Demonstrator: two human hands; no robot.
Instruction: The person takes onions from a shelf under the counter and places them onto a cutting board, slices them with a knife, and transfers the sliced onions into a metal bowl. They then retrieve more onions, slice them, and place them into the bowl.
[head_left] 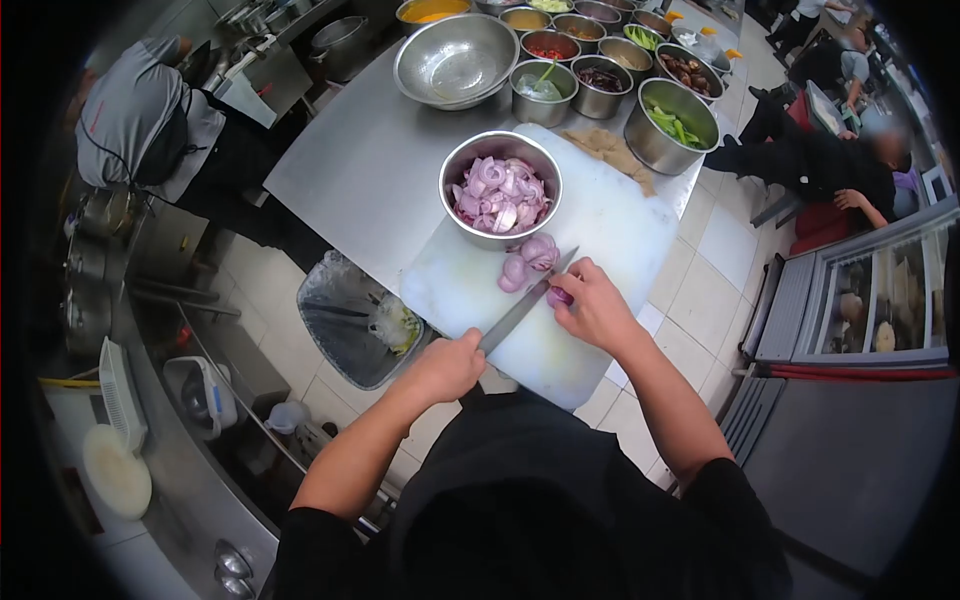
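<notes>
Black clothing (pixel 520 470) fills bottom centre | left hand (pixel 450 368), mid-frame, fingers wrapped round the knife (pixel 510 322) | right hand (pixel 592 308), fingers pinched on, apparently, purple onion piece (pixel 560 298), just right of centre

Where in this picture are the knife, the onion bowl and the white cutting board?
Knife (pixel 512 318): head view, on the middle of the blade.
Onion bowl (pixel 500 146): head view, on the bare inner wall at the far side.
White cutting board (pixel 615 225): head view, on its bare upper surface.
</notes>
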